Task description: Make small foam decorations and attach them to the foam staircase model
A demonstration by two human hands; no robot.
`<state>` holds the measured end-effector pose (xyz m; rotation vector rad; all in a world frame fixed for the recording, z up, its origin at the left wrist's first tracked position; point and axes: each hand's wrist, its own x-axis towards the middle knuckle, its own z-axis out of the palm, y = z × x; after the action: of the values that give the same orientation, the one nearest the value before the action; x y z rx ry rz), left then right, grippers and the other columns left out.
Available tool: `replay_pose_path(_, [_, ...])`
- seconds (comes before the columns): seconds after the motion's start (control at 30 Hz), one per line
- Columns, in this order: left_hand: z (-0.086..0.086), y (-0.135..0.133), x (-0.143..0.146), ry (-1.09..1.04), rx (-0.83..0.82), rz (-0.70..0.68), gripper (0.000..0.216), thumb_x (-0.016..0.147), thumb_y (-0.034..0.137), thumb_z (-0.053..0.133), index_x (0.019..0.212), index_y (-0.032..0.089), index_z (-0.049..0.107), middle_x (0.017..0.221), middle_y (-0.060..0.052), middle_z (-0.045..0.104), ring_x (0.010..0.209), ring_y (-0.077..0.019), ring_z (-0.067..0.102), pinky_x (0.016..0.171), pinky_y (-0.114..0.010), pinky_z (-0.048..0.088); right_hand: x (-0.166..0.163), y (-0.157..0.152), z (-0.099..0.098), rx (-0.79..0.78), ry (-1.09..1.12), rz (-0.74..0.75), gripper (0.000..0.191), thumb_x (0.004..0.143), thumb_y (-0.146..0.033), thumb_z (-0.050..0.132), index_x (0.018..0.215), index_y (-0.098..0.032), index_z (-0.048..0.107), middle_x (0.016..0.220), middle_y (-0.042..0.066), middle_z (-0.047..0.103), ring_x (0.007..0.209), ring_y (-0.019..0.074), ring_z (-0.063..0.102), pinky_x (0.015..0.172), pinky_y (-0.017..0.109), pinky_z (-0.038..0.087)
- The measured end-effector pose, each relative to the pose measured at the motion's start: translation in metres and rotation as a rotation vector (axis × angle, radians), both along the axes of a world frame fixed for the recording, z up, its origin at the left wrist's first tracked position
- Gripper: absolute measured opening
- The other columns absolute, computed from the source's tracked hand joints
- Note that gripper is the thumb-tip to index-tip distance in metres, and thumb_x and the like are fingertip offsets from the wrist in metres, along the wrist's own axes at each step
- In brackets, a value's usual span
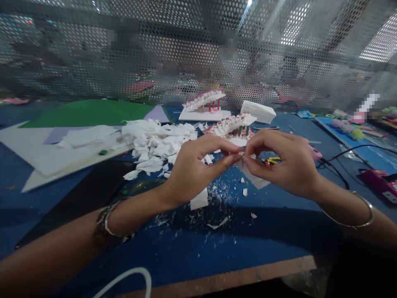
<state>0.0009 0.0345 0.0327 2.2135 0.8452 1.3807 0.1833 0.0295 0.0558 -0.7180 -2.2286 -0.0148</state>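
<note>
My left hand (198, 167) and my right hand (283, 161) meet above the blue table (186, 248), fingertips pinched together on a small white foam piece (252, 174). The piece hangs between and below the fingers. Both hands are closed in a pinch. White scraps and crumbs lie on the table right under them. A small model (231, 126) of white foam with red posts stands just behind the hands.
A heap of white foam offcuts (155, 145) lies to the left, beside white and green sheets (87, 114). A second model (204, 105) and a white stack (258, 111) stand at the back by a perforated metal screen. A pink glue gun (378, 182) and black cable lie right.
</note>
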Motion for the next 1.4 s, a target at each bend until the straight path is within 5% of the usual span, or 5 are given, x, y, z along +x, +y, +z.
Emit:
replay_pose_path(0.27, [0.000, -0.004, -0.001, -0.038, 0.044, -0.057, 0.009, 0.076, 0.023, 0.064, 0.084, 0.025, 0.066, 0.082, -0.001, 0.069, 0.078, -0.0166, 0.061, 0.076, -0.030, 0.047, -0.001, -0.009, 0.001, -0.045, 0.070, 0.006, 0.009, 0.075, -0.012, 0.058, 0.074, -0.020, 0.054, 0.070, -0.003, 0.061, 0.063, 0.0077, 0.055, 0.061, 0.021, 0.048])
replay_pose_path(0.77, [0.003, -0.001, 0.004, -0.271, -0.273, -0.192, 0.006, 0.073, 0.024, 0.067, 0.078, 0.021, 0.067, 0.079, 0.000, 0.070, 0.075, -0.0121, 0.063, 0.066, -0.020, 0.051, 0.001, -0.006, 0.001, -0.504, 0.362, 0.223, 0.003, 0.078, -0.017, 0.060, 0.080, -0.016, 0.058, 0.076, -0.002, 0.058, 0.065, 0.0045, 0.056, 0.058, 0.013, 0.051])
replay_pose_path(1.0, [-0.002, 0.002, 0.005, -0.379, -0.365, -0.255, 0.019, 0.072, 0.023, 0.069, 0.090, 0.023, 0.062, 0.071, 0.004, 0.064, 0.065, -0.0083, 0.061, 0.060, -0.016, 0.051, -0.001, -0.003, 0.000, -0.562, 0.385, 0.240, 0.006, 0.077, -0.017, 0.061, 0.080, -0.013, 0.057, 0.073, -0.001, 0.057, 0.063, 0.0050, 0.055, 0.054, 0.014, 0.049])
replay_pose_path(1.13, [-0.003, 0.002, 0.004, -0.342, -0.286, -0.159, 0.006, 0.072, 0.022, 0.068, 0.077, 0.020, 0.065, 0.075, 0.002, 0.067, 0.069, -0.0096, 0.062, 0.063, -0.018, 0.050, -0.003, 0.000, -0.003, -0.526, 0.384, 0.225, 0.007, 0.077, -0.018, 0.061, 0.081, -0.014, 0.057, 0.075, -0.001, 0.058, 0.064, 0.0055, 0.056, 0.056, 0.016, 0.049])
replay_pose_path(1.4, [-0.002, -0.004, 0.002, -0.202, -0.074, -0.050, 0.012, 0.080, 0.018, 0.060, 0.087, 0.024, 0.068, 0.090, 0.002, 0.070, 0.086, -0.0115, 0.062, 0.078, -0.022, 0.048, -0.006, -0.003, -0.008, -0.475, 0.405, 0.216, 0.005, 0.080, -0.017, 0.058, 0.080, -0.015, 0.053, 0.074, -0.003, 0.055, 0.065, 0.0030, 0.053, 0.056, 0.012, 0.047])
